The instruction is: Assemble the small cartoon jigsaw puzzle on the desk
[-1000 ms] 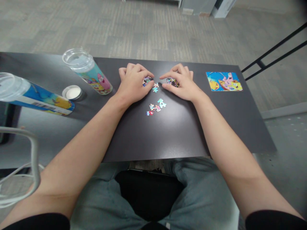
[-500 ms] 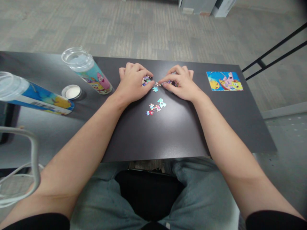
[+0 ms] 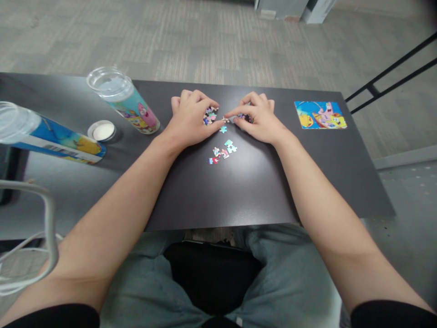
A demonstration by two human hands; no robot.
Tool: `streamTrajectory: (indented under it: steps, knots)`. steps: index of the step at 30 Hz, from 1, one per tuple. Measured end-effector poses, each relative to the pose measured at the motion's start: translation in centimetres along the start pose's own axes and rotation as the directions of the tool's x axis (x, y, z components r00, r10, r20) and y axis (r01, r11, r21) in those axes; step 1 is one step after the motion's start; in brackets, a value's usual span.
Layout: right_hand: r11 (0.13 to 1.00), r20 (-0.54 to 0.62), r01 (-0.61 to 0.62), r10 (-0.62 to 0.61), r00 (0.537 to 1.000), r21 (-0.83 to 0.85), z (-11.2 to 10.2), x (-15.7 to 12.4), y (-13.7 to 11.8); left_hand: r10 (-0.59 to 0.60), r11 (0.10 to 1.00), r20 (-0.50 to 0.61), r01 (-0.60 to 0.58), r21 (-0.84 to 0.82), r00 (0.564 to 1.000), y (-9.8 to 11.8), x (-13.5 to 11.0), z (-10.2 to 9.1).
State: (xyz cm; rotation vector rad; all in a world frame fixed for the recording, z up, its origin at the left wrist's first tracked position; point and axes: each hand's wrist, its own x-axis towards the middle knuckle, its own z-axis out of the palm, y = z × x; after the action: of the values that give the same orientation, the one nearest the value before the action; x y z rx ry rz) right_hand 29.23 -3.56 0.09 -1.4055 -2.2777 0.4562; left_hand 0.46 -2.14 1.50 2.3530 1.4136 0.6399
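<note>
Cardboard piece (image 3: 224,120) flat, axis unclear | left hand (image 3: 189,120), right hand (image 3: 261,120) touching

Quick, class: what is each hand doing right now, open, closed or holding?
Left hand: curled over colourful cardboard jigsaw pieces; grip cannot be told.
Right hand: curled, fingertip at small pale jigsaw piece; grip cannot be told.

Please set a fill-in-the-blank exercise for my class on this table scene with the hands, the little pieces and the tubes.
1. The left hand and right hand each pinch small ____ pieces on the table.
2. The round lid near the tubes is ____ in colour.
3. The finished picture lies on the person's ____ side.
4. The number of tubes is ____.

Missing words: puzzle; white; right; two.
</note>
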Motion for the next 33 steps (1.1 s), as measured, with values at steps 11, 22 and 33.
streamTrajectory:
  steps: [11,22,33]
  knots:
    - [1.000,-0.020,0.000,-0.001,1.000,-0.031,0.2,-0.1,-0.1,-0.013,1.000,-0.002,0.013,-0.019,1.000,1.0,-0.3,0.3]
    - [0.998,-0.054,-0.031,0.028,0.998,-0.051,0.6,0.1,0.2,-0.099,0.995,-0.078,0.099,0.001,0.992,1.3,0.2,1.1]
    - [0.987,-0.131,-0.160,0.159,0.979,0.000,-0.2,0.1,4.0,0.032,0.999,0.086,-0.033,0.009,0.996,0.4,-0.3,-0.3]
